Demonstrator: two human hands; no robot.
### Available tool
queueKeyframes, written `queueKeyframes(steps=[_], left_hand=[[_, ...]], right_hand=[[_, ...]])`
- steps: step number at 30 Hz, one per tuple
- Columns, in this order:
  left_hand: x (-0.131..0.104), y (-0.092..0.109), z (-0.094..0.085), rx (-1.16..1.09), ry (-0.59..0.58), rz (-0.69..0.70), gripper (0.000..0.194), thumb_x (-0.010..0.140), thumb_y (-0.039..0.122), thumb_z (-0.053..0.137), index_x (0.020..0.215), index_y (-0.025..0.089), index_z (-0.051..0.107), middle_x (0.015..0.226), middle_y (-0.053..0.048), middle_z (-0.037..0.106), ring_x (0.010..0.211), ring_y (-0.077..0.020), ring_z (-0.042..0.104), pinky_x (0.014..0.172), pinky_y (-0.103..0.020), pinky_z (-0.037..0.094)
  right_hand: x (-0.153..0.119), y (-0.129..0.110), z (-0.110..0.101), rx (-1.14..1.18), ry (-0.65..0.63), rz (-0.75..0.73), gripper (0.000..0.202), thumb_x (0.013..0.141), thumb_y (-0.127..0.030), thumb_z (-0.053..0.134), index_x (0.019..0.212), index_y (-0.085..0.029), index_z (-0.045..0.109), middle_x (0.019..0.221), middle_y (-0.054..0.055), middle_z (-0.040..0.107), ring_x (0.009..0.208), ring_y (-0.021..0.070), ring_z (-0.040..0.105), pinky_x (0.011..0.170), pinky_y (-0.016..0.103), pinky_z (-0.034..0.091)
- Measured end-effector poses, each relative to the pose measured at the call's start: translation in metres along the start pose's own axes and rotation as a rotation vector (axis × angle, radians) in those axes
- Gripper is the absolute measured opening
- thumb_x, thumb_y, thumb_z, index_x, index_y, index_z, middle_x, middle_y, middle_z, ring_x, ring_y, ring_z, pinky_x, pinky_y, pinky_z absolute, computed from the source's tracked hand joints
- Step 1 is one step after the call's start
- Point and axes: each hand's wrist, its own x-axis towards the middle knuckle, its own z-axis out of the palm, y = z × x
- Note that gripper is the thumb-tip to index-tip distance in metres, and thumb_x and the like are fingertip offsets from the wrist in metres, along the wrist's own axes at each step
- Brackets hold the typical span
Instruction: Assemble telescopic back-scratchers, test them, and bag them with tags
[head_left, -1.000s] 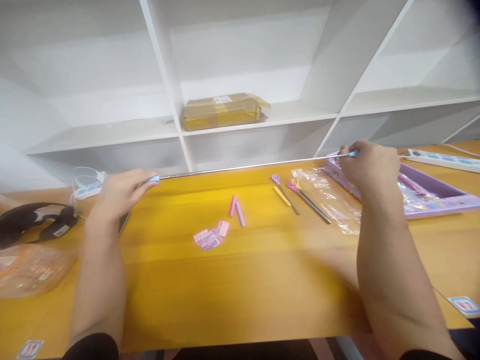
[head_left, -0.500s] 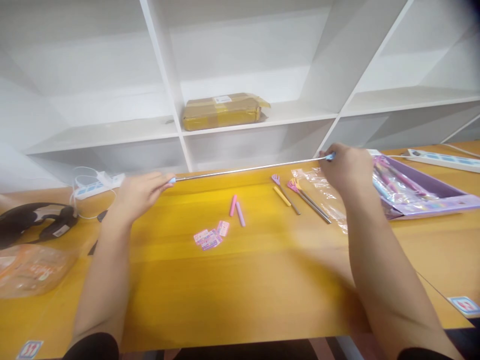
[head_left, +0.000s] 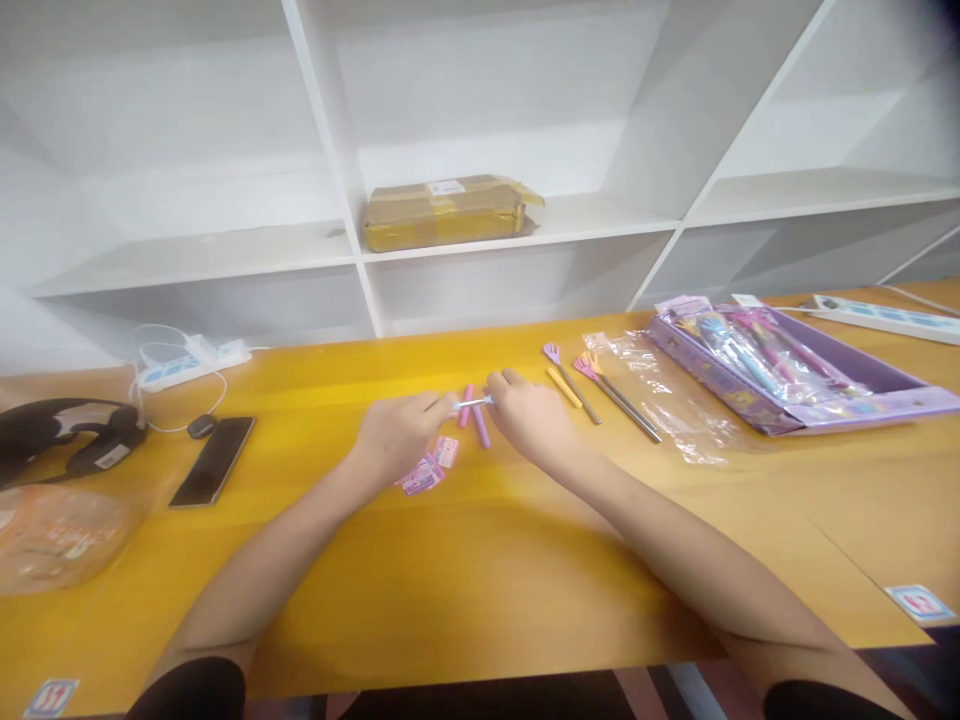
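A telescopic back scratcher (head_left: 472, 402) with light blue ends and a short bit of metal rod showing spans the small gap between my hands. My left hand (head_left: 397, 435) is closed round one blue end; my right hand (head_left: 531, 415) is closed round the other. Behind the rod lie a pink handle tube (head_left: 465, 408) and a purple handle tube (head_left: 481, 427). Small printed cards (head_left: 422, 475) lie by my left hand, partly covered by it. Right of my right hand are a yellow handle tube (head_left: 564, 388) and several metal rods (head_left: 626, 408) with purple, pink and yellow hand-shaped heads.
A purple display box (head_left: 750, 412) of wrapped back scratchers stands at right, beside a clear plastic wrapper (head_left: 667, 400). At left are a phone (head_left: 213, 462), a power strip (head_left: 196, 366), a black object (head_left: 67, 435) and an orange-printed bag (head_left: 64, 540). A taped carton (head_left: 450, 215) sits on the shelf.
My hands have come from far apart to close together over the middle of the table. The back scratcher's long rod has slid in to a short length. The phone and display box are more exposed.
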Motion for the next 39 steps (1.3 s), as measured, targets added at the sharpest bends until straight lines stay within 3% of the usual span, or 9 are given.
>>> queueKeyframes(steps=[5, 14, 20, 28, 32, 39], left_hand=[[0.003, -0.016, -0.003, -0.022, -0.037, -0.021, 0.028, 0.111, 0.034, 0.047, 0.104, 0.026, 0.073, 0.072, -0.002, 0.063, 0.052, -0.0135, 0.043, 0.050, -0.031, 0.015], [0.005, -0.017, -0.014, -0.049, -0.051, -0.047, 0.038, 0.114, 0.043, 0.042, 0.101, 0.026, 0.073, 0.072, -0.001, 0.064, 0.055, -0.0137, 0.046, 0.050, -0.030, 0.019], [0.005, -0.016, -0.015, -0.080, -0.056, -0.023, 0.038, 0.114, 0.040, 0.041, 0.100, 0.024, 0.073, 0.073, -0.002, 0.068, 0.055, -0.0137, 0.048, 0.051, -0.031, 0.020], [0.007, -0.015, -0.020, -0.073, -0.036, -0.013, 0.037, 0.114, 0.039, 0.042, 0.099, 0.024, 0.072, 0.070, 0.000, 0.065, 0.054, -0.0131, 0.047, 0.051, -0.031, 0.020], [0.008, -0.012, -0.024, -0.081, -0.031, 0.001, 0.038, 0.114, 0.039, 0.041, 0.098, 0.023, 0.071, 0.069, 0.001, 0.064, 0.055, -0.0132, 0.047, 0.050, -0.030, 0.019], [0.009, -0.010, -0.032, -0.101, 0.023, 0.044, 0.036, 0.114, 0.038, 0.044, 0.097, 0.023, 0.071, 0.066, 0.001, 0.062, 0.055, -0.0130, 0.047, 0.050, -0.029, 0.019]], right_hand=[[-0.002, 0.009, -0.010, 0.033, 0.069, -0.031, 0.022, 0.109, -0.036, 0.047, 0.113, -0.021, 0.063, 0.107, 0.010, 0.071, 0.078, 0.0220, 0.068, 0.058, 0.031, 0.021], [-0.008, 0.013, -0.021, 0.072, 0.123, -0.060, 0.019, 0.107, -0.033, 0.047, 0.104, -0.022, 0.062, 0.107, 0.007, 0.075, 0.076, 0.0209, 0.067, 0.059, 0.032, 0.019], [-0.009, 0.016, -0.027, 0.074, 0.134, -0.102, 0.021, 0.108, -0.032, 0.045, 0.107, -0.021, 0.063, 0.108, 0.008, 0.074, 0.074, 0.0204, 0.064, 0.060, 0.033, 0.022], [-0.007, 0.021, -0.019, 0.111, 0.339, -0.278, 0.024, 0.102, -0.009, 0.044, 0.107, -0.019, 0.065, 0.107, 0.011, 0.071, 0.098, 0.0256, 0.060, 0.077, 0.033, 0.036], [-0.003, 0.025, -0.009, 0.170, 0.460, -0.405, 0.027, 0.096, -0.003, 0.047, 0.106, -0.018, 0.067, 0.104, 0.010, 0.070, 0.094, 0.0251, 0.058, 0.078, 0.033, 0.037], [-0.002, 0.028, -0.007, 0.141, 0.551, -0.516, 0.032, 0.095, 0.001, 0.045, 0.090, -0.018, 0.069, 0.084, 0.006, 0.066, 0.076, 0.0218, 0.048, 0.073, 0.033, 0.032]])
